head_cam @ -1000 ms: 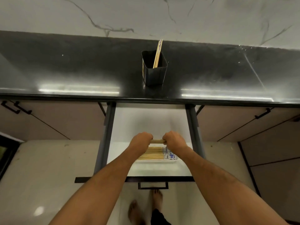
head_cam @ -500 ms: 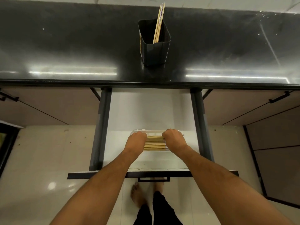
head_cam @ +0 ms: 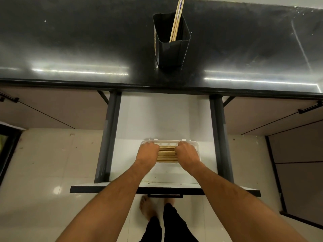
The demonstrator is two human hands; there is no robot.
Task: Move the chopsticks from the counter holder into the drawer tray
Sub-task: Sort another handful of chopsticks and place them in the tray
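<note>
While two hands (head_cam: 147, 153) (head_cam: 187, 153) cover the tray (head_cam: 195, 145), perhaps three chopsticks (head_cam: 176, 21) stand.

No readable text anywhere; yellow marking on the side of the dark square plastic holder (head_cam: 170, 48) is too blurred.

counter (head_cam: 87, 41): glossy black, light streaks along near edge | cabinet fronts (head_cam: 52, 109): beige, left and right, dark bar handles | floor (head_cam: 43, 163): pale glossy tiles | far right: dark panel (head_cam: 300, 180)
</note>
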